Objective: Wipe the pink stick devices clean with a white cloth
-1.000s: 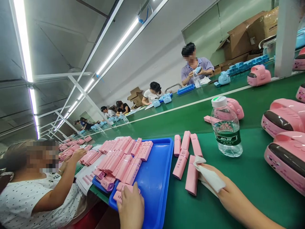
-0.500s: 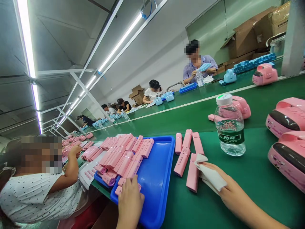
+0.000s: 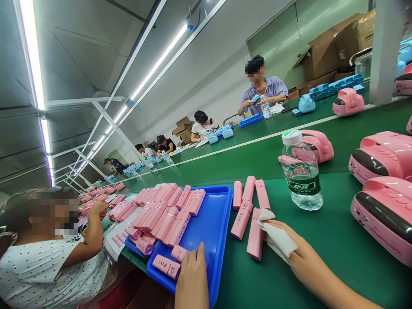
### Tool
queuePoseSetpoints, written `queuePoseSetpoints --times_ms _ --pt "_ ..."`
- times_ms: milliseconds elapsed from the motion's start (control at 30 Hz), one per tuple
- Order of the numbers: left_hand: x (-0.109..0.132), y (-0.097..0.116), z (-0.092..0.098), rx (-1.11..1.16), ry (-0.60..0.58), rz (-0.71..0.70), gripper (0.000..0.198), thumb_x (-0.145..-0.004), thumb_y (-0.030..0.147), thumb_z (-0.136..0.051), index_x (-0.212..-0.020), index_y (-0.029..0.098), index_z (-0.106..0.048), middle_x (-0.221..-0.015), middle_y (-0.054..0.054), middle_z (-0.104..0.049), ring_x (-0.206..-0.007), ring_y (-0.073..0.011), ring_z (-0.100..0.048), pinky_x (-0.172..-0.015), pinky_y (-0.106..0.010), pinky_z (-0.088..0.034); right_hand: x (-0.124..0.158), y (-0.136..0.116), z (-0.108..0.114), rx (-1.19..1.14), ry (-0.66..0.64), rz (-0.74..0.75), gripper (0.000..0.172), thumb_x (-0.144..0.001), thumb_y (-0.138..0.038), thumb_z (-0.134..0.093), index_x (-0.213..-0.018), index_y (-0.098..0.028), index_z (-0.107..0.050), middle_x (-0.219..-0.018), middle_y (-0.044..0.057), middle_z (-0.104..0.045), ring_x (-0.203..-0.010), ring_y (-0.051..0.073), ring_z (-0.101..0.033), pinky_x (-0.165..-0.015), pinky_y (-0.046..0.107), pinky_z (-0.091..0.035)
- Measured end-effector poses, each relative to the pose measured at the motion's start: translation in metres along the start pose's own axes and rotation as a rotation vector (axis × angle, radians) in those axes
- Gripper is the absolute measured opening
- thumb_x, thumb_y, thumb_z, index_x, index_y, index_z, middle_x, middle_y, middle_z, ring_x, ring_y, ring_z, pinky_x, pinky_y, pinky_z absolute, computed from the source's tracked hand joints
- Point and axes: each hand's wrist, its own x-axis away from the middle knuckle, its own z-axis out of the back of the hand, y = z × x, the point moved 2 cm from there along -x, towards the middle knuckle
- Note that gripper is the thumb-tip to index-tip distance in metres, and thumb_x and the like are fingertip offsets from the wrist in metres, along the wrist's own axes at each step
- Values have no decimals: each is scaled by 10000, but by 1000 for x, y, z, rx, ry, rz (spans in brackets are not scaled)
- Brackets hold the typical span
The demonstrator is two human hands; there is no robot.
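My right hand (image 3: pixel 304 262) rests on the green table and holds a folded white cloth (image 3: pixel 277 237) against a pink bar-shaped part (image 3: pixel 255 234). Several more pink parts (image 3: pixel 249 193) lie just beyond it. My left hand (image 3: pixel 192 281) lies on the near edge of a blue tray (image 3: pixel 209 231), fingers extended, beside two loose pink parts (image 3: pixel 167 265). I cannot see anything gripped in it. The tray's left half carries several rows of pink parts (image 3: pixel 167 210).
A water bottle (image 3: pixel 301 171) stands right of the parts. Large pink device housings (image 3: pixel 383 201) crowd the right edge. A person in a dotted shirt (image 3: pixel 48 262) sits at my left. Other workers sit across the green conveyor (image 3: pixel 225 159). Cardboard boxes (image 3: pixel 328 47) are stacked behind.
My left hand has slid right along the tray's near edge, uncovering two loose pink parts. My right hand stays on the cloth.
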Motion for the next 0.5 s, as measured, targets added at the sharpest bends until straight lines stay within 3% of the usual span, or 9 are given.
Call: queuePoseSetpoints --times_ms 67,133,233,367,500 --pt "3 1 4 117 1 -65 736 -645 -125 -223 -1310 164 -348 -1167 -72 -560 -1094 -167 -475 -946 -291 -383 1 -2 0 -10 12 -5 311 -807 -347 -462 -1064 -212 -571 -1216 97 -502 -1145 269 -447 -1035 432 -281" --pt "-1 -5 7 169 -26 -139 788 -608 -100 -308 -1335 207 -298 -1317 -39 -441 -1205 -142 -380 -1016 -268 -311 1 -4 1 -24 19 -14 339 -815 -394 -459 -1075 -202 -562 -1234 99 -500 -1143 265 -453 -1031 411 -293" --pt "-13 -22 7 66 -95 -131 768 -564 -66 -370 -1286 194 -396 -1407 -52 -314 -1288 -231 -262 -1053 -416 -239 2 -6 2 -48 25 -38 373 -822 -420 -460 -1099 -184 -540 -1262 106 -486 -1150 253 -454 -1023 380 -310" --pt "-24 -37 13 52 -46 -133 580 -603 -41 -375 -1072 229 -582 -1155 -42 -571 -1125 -224 -459 -1017 -478 -238 1 -4 2 -84 24 -76 408 -828 -433 -460 -1140 -176 -519 -1289 100 -473 -1198 245 -409 -1022 360 -320" --pt "-13 -36 32 135 42 -164 387 -782 122 -401 -1123 246 -537 -1023 -56 -542 -942 -195 -525 -866 -361 -391 0 -1 4 -92 63 -165 487 -815 -508 -440 -1189 -204 -509 -1252 69 -523 -1175 298 -438 -988 426 -373"
